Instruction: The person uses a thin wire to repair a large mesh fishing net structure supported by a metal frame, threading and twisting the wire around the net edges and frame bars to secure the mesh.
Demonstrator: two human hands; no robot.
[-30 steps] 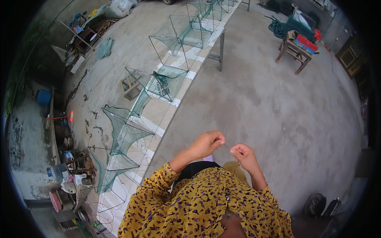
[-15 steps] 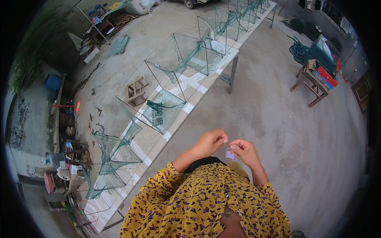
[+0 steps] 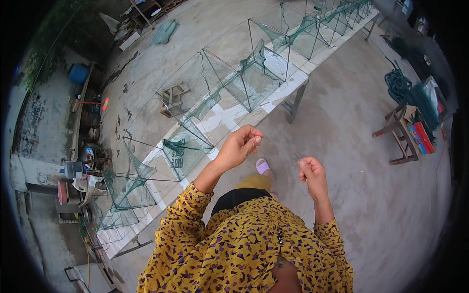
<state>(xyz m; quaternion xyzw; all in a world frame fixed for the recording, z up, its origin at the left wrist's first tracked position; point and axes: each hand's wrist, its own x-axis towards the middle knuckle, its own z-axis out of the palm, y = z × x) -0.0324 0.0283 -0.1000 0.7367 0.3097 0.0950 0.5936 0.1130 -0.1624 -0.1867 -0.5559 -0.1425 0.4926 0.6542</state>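
My left hand [image 3: 240, 147] is raised beside the near edge of the long table, thumb and fingers pinched together. Whatever sits between them is too small to make out. Out over the concrete floor, my right hand [image 3: 313, 177] pinches a thin dark thread [image 3: 304, 189], whose fine end pokes up past the fingertips while a slack loop hangs below. A gap separates the two hands. Closest to my left hand on the table is a green mesh net [image 3: 188, 146] stretched on thin metal frames, with a dark green bunched piece in it.
The net's framed sections run along the long pale table [image 3: 293, 80] to the far right. Behind it stands a small wooden stool [image 3: 172, 100]. At right, another wooden stool [image 3: 401, 134] carries a red and blue box [image 3: 420, 136], near coiled green rope [image 3: 396, 82]. My foot wears a lilac slipper [image 3: 263, 167].
My hands were together at the fingertips and have parted: the left moved up and left, the right stayed lower and right. The view has shifted, and the slipper shows more.
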